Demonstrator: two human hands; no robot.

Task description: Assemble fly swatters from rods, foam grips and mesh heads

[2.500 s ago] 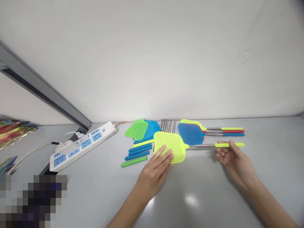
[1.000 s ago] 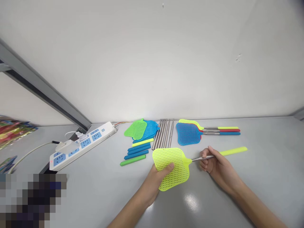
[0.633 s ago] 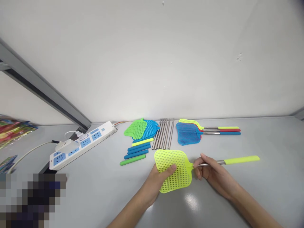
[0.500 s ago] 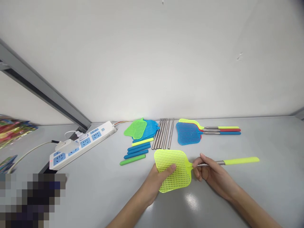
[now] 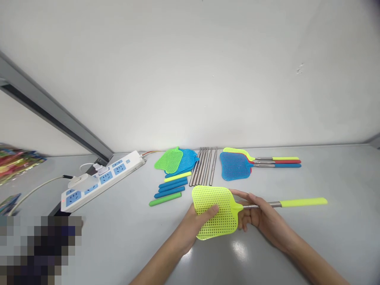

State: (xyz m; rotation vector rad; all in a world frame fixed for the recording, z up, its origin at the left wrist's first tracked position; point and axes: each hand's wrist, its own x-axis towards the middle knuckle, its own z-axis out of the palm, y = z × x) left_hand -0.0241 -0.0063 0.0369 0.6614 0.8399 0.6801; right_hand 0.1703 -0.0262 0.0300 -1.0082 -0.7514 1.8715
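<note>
Yellow swatter [image 5: 233, 206] over desk [image 5: 341, 178], head [image 5: 224, 217] 5 o'clock from metal rods [image 5: 204, 166]. Left hand's [image 5: 188, 227] grip clamped on head; right hand's [image 5: 268, 221], 3 o'clock of left, around shaft [image 5: 275, 204], seemingly loose: shaft could roll.

Your left hand [image 5: 190, 226] grips the yellow fly swatter [image 5: 227, 215] by its perforated head; your right hand [image 5: 265, 221] holds its metal shaft [image 5: 274, 204].

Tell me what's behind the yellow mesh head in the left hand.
The left hand is partly behind the yellow mesh head, thumb in front; its other fingers are covered. The right hand has a finger at the upper right edge, its tip apparently hidden.
</note>
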